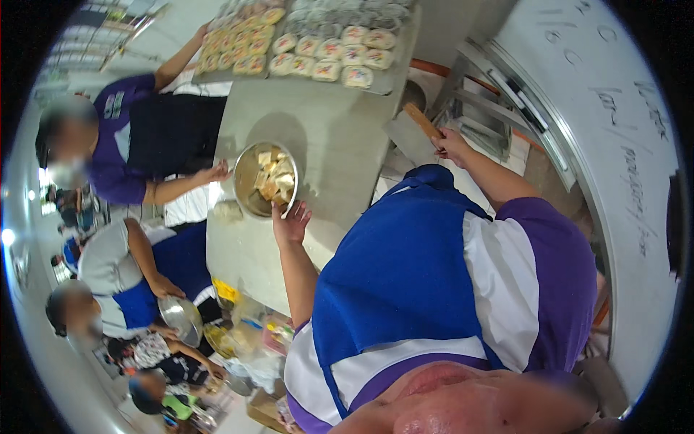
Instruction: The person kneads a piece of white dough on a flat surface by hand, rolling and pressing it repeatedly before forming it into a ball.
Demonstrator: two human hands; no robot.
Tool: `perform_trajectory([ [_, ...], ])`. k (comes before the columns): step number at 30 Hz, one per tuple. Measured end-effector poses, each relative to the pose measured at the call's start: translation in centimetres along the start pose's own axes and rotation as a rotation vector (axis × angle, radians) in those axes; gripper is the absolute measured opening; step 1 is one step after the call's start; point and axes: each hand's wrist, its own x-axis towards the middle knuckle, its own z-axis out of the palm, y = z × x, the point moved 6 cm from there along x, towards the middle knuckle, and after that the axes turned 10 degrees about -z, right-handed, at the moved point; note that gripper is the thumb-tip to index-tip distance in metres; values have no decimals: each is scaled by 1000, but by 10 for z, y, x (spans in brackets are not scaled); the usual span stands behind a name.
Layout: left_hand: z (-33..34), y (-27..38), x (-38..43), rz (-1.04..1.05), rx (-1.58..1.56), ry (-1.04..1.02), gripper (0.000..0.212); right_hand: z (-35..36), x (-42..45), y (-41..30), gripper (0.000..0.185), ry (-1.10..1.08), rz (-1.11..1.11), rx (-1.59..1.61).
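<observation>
A round metal bowl [239,182] on the table holds several pale yellow chunks [274,176] that look like butter or margarine. My left hand [291,222] is at the bowl's near rim, with one digit over the edge and the others curled outside it. In my right hand [451,146], off the table's right edge, is a scraper [413,138] with a wooden handle and a broad flat blade. Most of the grip is hidden by my fingers. A co-worker's hand [218,171] is close to the bowl's far side; whether it touches cannot be told.
Trays [312,81] of packed, wrapped food portions [328,69] cover the table's far end. Two co-workers stand along the left edge, one with another metal bowl [181,320]. Plastic bags [249,325] crowd the near corner. A whiteboard [591,54] bearing writing is at right.
</observation>
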Motion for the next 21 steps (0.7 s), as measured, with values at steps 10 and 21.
perform_trajectory([
  [10, 39, -40, -10, -21, 99, 103, 98, -108, -1, 160, 18, 531, 303, 293],
  [21, 12, -85, -8, -63, 375, 217, 59, -103, 101, 168, 32, 292, 143, -614],
])
